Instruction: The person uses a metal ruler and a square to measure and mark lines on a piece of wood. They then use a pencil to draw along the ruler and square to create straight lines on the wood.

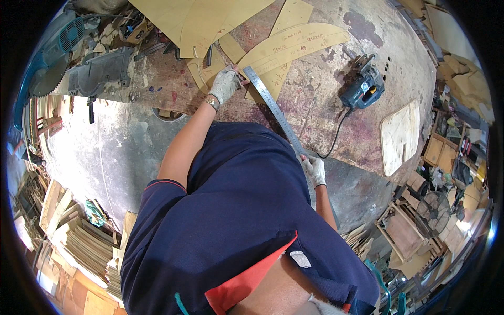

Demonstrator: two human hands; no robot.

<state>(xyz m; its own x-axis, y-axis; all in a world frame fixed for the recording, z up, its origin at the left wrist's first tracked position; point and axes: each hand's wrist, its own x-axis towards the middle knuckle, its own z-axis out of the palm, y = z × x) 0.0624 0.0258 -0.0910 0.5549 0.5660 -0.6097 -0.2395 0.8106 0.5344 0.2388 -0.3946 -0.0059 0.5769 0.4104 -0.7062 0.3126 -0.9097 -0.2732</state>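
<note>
Steel ruler: while its far end meets the near edge of the curved template, the steel ruler [273,107] slants nearer and rightward over the desk [312,118] to the right hand.
Left hand: gloved, the left hand [226,86] reaches beside the ruler's far end, fingers drawn together; whether they pinch something small cannot be told. A wristwatch [212,103] circles the wrist.
Right hand: gloved, the right hand [316,169] pinches the ruler at the desk's near side, thumb uppermost.
Curved template: tan, arched along its far edge and marked in red, the curved template [302,46] lies on the desk just beyond the ruler, overlapping other tan pieces.
Large sheet: tan, the large sheet [210,21] lies left of the template, at the far side.
Power saw: blue and handheld, the power saw [362,89] rests on the desk to the right, its black cord [338,134] trailing nearer.
White board: round-cornered, the white board [401,137] lies at far right of the desk.
Miter saw: blue, with a toothed round blade, the miter saw [73,34] stands at left.
</note>
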